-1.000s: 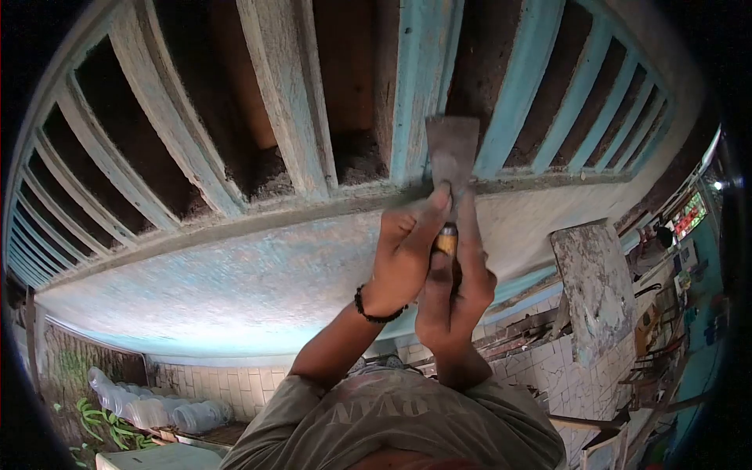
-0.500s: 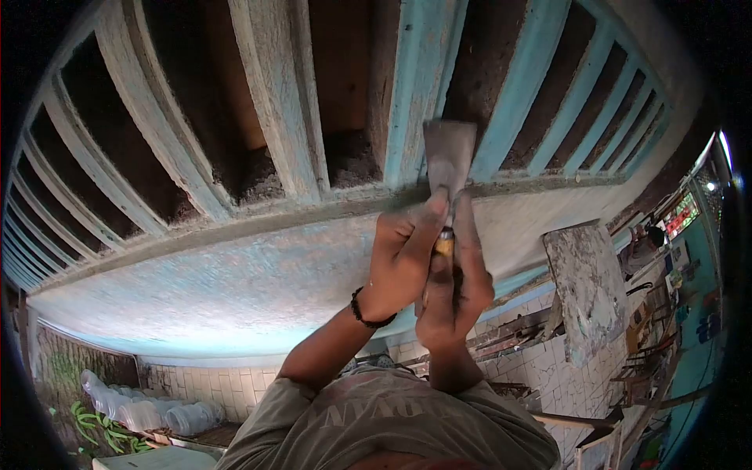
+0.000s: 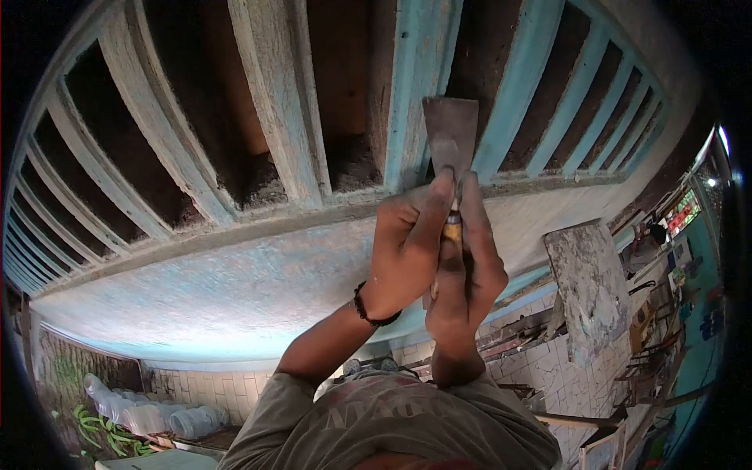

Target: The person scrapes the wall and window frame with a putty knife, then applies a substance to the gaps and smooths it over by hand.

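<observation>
A paint scraper (image 3: 451, 125) with a wide flat metal blade and a yellowish handle is gripped in both my hands, blade pointing up. My left hand (image 3: 401, 254), a dark beaded bracelet on its wrist, is closed with its fingers at the neck of the blade. My right hand (image 3: 468, 274) wraps round the handle, one finger stretched along the neck. The blade overlaps a worn blue slat (image 3: 413, 94) and the dark gap to its right. Chipped paint and bare patches mark this slat and a paler slat (image 3: 270, 94) to its left.
Below the slats runs a ledge (image 3: 313, 215) above a patchy blue-white wall (image 3: 235, 290). A stained board (image 3: 587, 290) leans at the right, over a tiled floor (image 3: 540, 364). Clear plastic containers (image 3: 196, 421) stand in a row at lower left.
The scraper has moved upward, its blade edge now higher against the slat and gap. My right hand has shifted slightly up and to the right along with it.
</observation>
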A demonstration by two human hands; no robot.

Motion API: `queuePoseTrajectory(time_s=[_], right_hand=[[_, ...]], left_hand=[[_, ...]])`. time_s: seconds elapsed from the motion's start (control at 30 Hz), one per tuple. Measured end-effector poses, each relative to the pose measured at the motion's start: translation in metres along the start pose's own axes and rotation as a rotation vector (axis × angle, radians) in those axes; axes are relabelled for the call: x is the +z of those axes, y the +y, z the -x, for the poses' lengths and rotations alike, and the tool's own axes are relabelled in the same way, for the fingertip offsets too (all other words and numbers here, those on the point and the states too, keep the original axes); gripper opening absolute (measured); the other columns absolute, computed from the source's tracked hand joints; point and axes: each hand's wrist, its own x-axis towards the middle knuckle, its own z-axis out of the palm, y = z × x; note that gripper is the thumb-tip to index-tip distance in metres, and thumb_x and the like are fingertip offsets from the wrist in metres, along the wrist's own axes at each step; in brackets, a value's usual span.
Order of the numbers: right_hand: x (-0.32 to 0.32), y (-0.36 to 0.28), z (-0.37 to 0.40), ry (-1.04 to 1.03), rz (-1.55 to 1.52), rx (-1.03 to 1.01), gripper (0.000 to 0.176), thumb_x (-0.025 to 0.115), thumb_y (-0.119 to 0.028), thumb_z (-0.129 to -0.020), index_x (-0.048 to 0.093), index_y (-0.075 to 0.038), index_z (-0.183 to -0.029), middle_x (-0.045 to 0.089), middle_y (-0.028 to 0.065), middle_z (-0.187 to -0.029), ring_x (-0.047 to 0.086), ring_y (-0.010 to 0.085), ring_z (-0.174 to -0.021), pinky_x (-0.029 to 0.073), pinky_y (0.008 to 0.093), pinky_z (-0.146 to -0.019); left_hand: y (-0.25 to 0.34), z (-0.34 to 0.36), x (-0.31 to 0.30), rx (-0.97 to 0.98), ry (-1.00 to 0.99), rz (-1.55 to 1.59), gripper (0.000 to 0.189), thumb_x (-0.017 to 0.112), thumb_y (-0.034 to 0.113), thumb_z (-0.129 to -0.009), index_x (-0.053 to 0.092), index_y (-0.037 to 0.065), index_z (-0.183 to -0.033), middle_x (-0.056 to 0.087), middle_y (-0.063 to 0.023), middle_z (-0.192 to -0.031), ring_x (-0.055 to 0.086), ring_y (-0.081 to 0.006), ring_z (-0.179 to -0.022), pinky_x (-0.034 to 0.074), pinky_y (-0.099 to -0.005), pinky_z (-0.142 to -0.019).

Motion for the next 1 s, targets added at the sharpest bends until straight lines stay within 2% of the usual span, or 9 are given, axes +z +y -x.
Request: queuePoseTrajectory(time_s=[0.07,0.17,0.23,0.43,0.6,0.8,0.87,0.97,1.0], right_hand=[[-0.001,0.001,0.002,0.005,0.01,0.008,0.057,0.047,-0.013,-0.099,0.038,0.013,-0.148,0.066,0.0313,-0.119,0.069,0.0282,-0.102,0.053,0.0362,-0.086],[0.0,0.024,0.005,0.036,0.079,-0.13,0.056,0.047,-0.014,-0.098,0.04,0.012,-0.148,0.068,0.0289,-0.115,0.07,0.0246,-0.096,0.053,0.0338,-0.081],[-0.002,0.026,0.008,0.028,0.031,-0.065,0.056,0.046,-0.014,-0.098,0.041,0.011,-0.148,0.069,0.0282,-0.112,0.07,0.0224,-0.091,0.054,0.0325,-0.078],[-0.008,0.001,-0.013,-0.016,-0.138,0.089,0.056,0.047,-0.012,-0.097,0.042,0.009,-0.149,0.07,0.0259,-0.11,0.067,0.0151,-0.078,0.052,0.0281,-0.069],[-0.007,0.023,-0.003,0.013,-0.049,-0.032,0.056,0.047,-0.011,-0.098,0.041,0.009,-0.149,0.071,0.0194,-0.1,0.061,0.0095,-0.072,0.049,0.0256,-0.065],[-0.008,-0.005,-0.025,-0.023,-0.188,0.074,0.055,0.047,-0.011,-0.099,0.041,0.009,-0.149,0.069,0.0229,-0.111,0.063,0.0116,-0.078,0.05,0.0263,-0.069],[-0.008,0.002,-0.016,-0.025,-0.126,0.054,0.054,0.046,-0.011,-0.099,0.041,0.009,-0.149,0.068,0.0252,-0.115,0.066,0.0145,-0.084,0.051,0.0277,-0.072],[-0.007,0.017,-0.001,-0.011,-0.076,0.016,0.054,0.046,-0.011,-0.1,0.041,0.009,-0.149,0.068,0.026,-0.115,0.068,0.018,-0.091,0.052,0.0293,-0.077],[-0.007,0.02,-0.003,-0.006,-0.074,-0.016,0.054,0.046,-0.012,-0.1,0.041,0.008,-0.149,0.068,0.0261,-0.115,0.069,0.019,-0.094,0.052,0.0297,-0.078]], left_hand=[[0.0,0.002,0.001,-0.025,0.015,-0.007,0.039,0.052,0.019,-0.107,0.062,-0.004,-0.077,0.052,0.005,-0.06,0.041,-0.0008,-0.059,0.03,-0.0248,-0.048],[-0.008,0.008,0.002,-0.014,0.07,-0.034,0.039,0.052,0.018,-0.107,0.061,-0.004,-0.076,0.051,0.0038,-0.059,0.041,-0.0011,-0.059,0.031,-0.0251,-0.049],[-0.014,0.009,-0.002,-0.016,0.058,-0.1,0.04,0.051,0.019,-0.108,0.059,-0.004,-0.076,0.05,0.0029,-0.059,0.041,-0.0015,-0.059,0.031,-0.0255,-0.049],[0.01,-0.011,0.011,0.157,0.042,-0.112,0.046,0.05,0.023,-0.108,0.055,-0.003,-0.07,0.05,0.0019,-0.058,0.041,-0.0024,-0.058,0.032,-0.0269,-0.049],[-0.001,-0.003,0.007,0.116,0.071,-0.159,0.05,0.051,0.023,-0.108,0.053,-0.003,-0.065,0.05,0.0021,-0.054,0.04,-0.0027,-0.054,0.029,-0.0276,-0.044],[0.019,-0.021,0.012,0.161,0.028,-0.132,0.05,0.05,0.022,-0.108,0.054,-0.003,-0.065,0.049,0.0025,-0.054,0.039,-0.0026,-0.054,0.029,-0.0276,-0.044],[0.013,-0.015,0.013,0.171,0.076,-0.127,0.048,0.05,0.022,-0.108,0.054,-0.003,-0.067,0.05,0.002,-0.055,0.04,-0.003,-0.055,0.03,-0.0275,-0.046],[-0.001,-0.001,0.003,0.071,0.023,-0.155,0.044,0.049,0.022,-0.108,0.054,-0.002,-0.071,0.051,0.0013,-0.059,0.04,-0.0038,-0.06,0.032,-0.0271,-0.049],[-0.001,-0.004,0.002,0.109,0.023,-0.17,0.044,0.049,0.022,-0.108,0.054,-0.002,-0.071,0.05,0.0013,-0.059,0.04,-0.0039,-0.06,0.032,-0.0271,-0.049]])
